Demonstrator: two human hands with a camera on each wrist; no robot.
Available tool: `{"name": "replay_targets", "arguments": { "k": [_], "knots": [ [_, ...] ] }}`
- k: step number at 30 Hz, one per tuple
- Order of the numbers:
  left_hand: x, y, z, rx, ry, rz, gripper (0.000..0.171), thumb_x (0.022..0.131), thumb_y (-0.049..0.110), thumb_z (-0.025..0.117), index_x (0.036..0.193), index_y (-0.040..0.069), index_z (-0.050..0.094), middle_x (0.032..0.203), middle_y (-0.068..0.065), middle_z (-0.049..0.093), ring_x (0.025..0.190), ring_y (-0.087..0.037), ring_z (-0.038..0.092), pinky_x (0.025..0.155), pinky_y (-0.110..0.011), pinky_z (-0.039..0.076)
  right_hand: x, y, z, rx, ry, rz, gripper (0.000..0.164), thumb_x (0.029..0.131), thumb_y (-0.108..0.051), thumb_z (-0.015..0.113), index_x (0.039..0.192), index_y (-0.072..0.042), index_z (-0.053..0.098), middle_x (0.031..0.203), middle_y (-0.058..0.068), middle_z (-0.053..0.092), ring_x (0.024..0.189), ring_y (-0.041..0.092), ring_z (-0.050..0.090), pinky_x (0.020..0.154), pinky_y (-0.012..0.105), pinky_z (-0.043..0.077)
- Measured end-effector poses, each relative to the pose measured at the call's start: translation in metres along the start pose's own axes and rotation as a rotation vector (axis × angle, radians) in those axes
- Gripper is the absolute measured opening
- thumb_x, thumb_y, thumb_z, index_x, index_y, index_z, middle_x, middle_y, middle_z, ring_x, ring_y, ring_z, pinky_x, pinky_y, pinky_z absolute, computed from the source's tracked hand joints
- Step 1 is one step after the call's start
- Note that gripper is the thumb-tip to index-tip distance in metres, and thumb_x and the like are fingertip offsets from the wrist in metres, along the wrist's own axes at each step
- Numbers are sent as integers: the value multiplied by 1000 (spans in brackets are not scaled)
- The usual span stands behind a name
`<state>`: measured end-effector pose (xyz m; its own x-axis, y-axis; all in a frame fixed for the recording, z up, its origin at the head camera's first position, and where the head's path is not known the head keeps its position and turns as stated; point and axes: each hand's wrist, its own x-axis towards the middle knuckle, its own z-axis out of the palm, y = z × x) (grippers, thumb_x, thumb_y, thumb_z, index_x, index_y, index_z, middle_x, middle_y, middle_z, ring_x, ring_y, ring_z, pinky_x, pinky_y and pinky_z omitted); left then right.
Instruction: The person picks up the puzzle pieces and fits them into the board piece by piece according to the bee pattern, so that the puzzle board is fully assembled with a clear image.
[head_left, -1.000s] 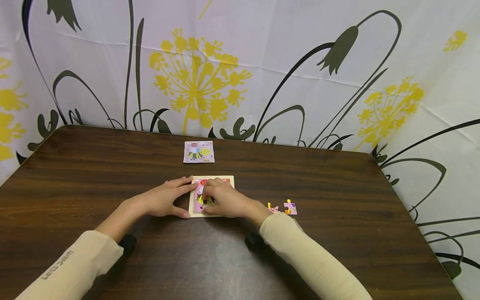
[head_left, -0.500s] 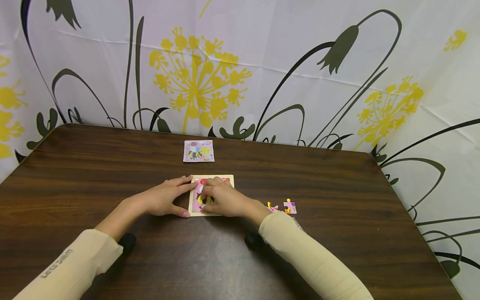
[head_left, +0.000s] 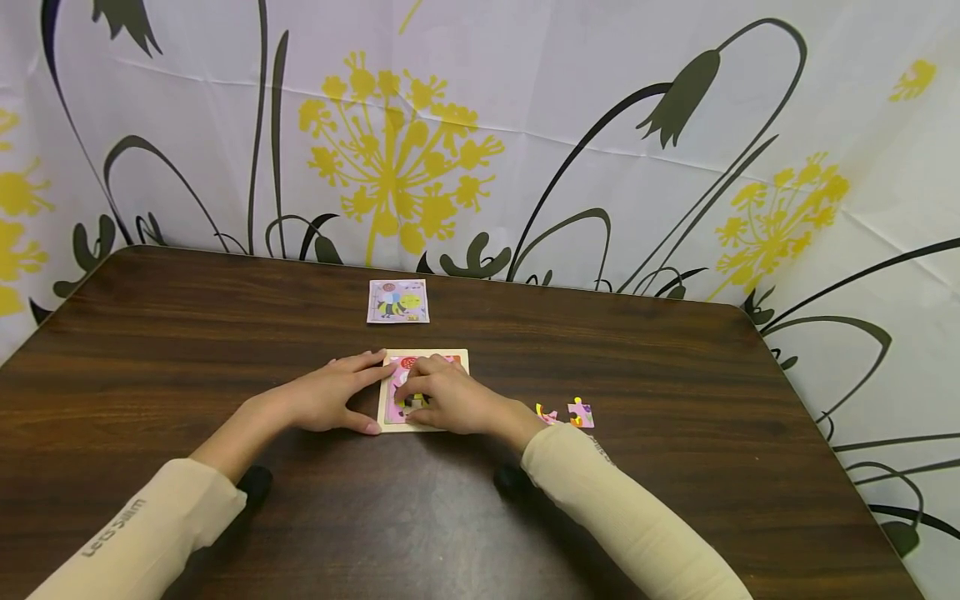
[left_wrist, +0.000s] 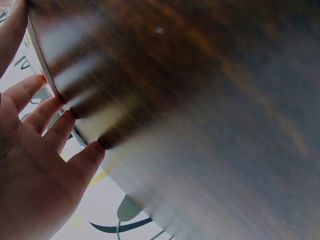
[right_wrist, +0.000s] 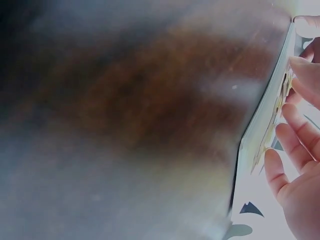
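Note:
A small wooden-framed jigsaw puzzle (head_left: 427,352) with a pink picture and a yellow-and-black bee lies flat on the table. My left hand (head_left: 326,397) rests along its left border, fingers spread and thumb at the near corner; the left wrist view has the same fingertips (left_wrist: 60,125) at the board's edge. Over the picture, my right hand (head_left: 453,400) bends its index finger down onto the pieces. Its thumb stays apart near the lower border, and bee-patterned pieces show between the two. Much of the puzzle's right half is hidden under that hand.
Right of the board lie a loose pink-and-yellow puzzle piece (head_left: 581,413) and, beside it, more pieces (head_left: 547,414) partly covered by the right forearm. Behind the board is a square bee picture card (head_left: 398,302). A flower-printed curtain (head_left: 570,83) hangs behind the brown table (head_left: 660,500).
The right index finger has shifted slightly left over the puzzle, widening the view between it and the thumb. My left hand has stayed in place.

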<state>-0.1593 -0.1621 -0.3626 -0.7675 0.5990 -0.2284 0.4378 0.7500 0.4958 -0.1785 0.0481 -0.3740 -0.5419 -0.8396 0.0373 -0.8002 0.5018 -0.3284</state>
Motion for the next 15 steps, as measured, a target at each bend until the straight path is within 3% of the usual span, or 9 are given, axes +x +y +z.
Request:
{"name": "replay_targets", "arguments": {
  "k": [15],
  "knots": [
    [1,-1,0,-6,-3,-7,83,78,42,69,140,0,33,145,-26,22,132,-43,18,101,-62,14,1,1,0,-28,-9,-3,27,83,-22,69,108,-13,69,98,2,55,92,16,48,71,23,34]
  ]
}}
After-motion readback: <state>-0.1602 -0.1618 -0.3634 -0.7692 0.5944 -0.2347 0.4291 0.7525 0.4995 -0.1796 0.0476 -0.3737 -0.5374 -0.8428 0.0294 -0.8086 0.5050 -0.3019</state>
